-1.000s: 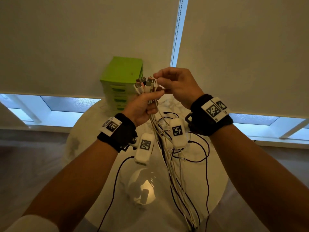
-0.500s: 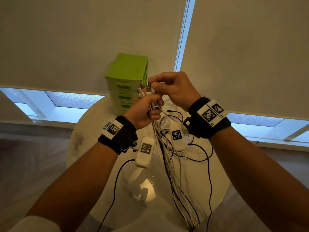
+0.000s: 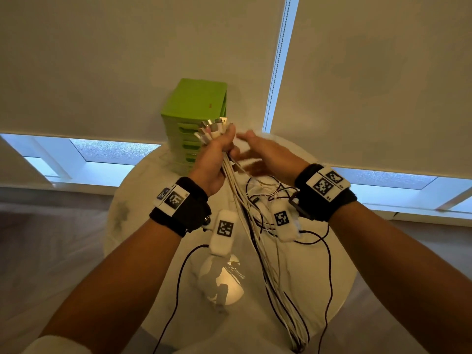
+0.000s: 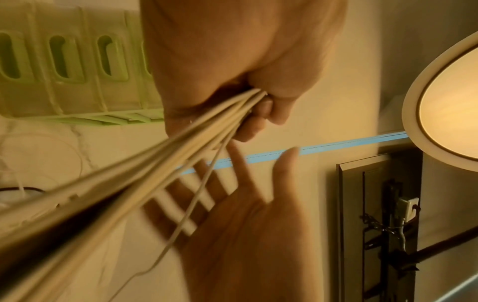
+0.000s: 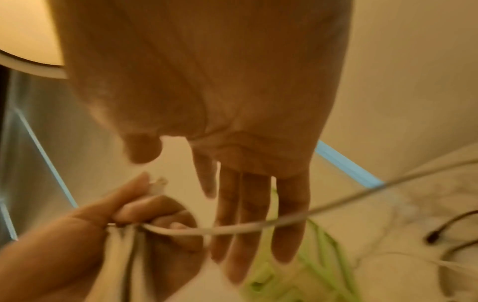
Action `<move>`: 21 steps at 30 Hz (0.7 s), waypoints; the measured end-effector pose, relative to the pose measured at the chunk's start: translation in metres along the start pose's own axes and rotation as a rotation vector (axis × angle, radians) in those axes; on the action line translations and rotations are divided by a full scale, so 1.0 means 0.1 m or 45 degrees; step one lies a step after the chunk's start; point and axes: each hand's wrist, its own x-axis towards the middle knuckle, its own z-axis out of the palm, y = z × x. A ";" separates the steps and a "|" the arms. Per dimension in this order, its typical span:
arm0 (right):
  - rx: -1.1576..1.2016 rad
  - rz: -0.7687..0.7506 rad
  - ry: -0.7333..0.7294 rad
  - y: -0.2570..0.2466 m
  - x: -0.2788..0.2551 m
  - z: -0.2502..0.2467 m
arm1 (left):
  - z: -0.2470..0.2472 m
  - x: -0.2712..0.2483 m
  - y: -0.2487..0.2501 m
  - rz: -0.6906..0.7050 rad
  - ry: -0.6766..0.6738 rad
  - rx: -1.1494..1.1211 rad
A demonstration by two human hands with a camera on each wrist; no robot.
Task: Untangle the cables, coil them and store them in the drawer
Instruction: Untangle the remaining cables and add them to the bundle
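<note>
My left hand (image 3: 217, 154) grips a bundle of white and black cables (image 3: 258, 241) just below their plugs (image 3: 212, 129), which fan out above the fist. The bundle hangs down past the table's front edge. In the left wrist view the cables (image 4: 165, 163) run out of the closed left hand (image 4: 248, 85). My right hand (image 3: 263, 154) is beside the bundle with straight, spread fingers and holds nothing; one white cable (image 5: 232, 228) crosses in front of its fingers (image 5: 248, 214). The green drawer unit (image 3: 194, 123) stands behind the hands, all drawers closed.
A round white marble table (image 3: 143, 200) lies below, with loose black and white cable ends (image 3: 265, 190) on it under my right hand. Black wires hang from both wristbands. Roller blinds and a window strip are behind the table.
My right hand has let go of the plugs at the top of the bundle, dropped a little to the right and spread its fingers. The left hand still holds the bundle.
</note>
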 end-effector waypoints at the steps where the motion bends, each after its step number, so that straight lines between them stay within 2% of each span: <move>1: -0.107 0.033 -0.041 0.12 -0.03 -0.03 | -0.03 0.02 0.02 0.001 0.058 -0.051; 4: -0.485 0.057 -0.030 0.58 -0.12 -0.20 | -0.12 0.02 0.11 -0.060 0.150 -0.239; 6: -0.615 0.116 0.142 0.96 -0.15 -0.36 | -0.21 0.03 0.18 -0.066 0.194 -0.328; 9: -0.724 0.259 0.469 1.36 -0.20 -0.57 | -0.35 0.06 0.21 -0.034 0.265 -0.265; 11: -0.782 0.285 0.561 1.44 -0.22 -0.65 | -0.39 0.06 0.20 -0.014 0.246 -0.196; 16: -0.607 0.375 0.465 0.92 -0.19 -0.54 | -0.30 0.06 0.02 -0.114 0.062 -0.008; 21: -0.019 0.093 0.382 0.26 -0.22 -0.49 | -0.07 -0.11 -0.24 -0.272 -0.200 0.118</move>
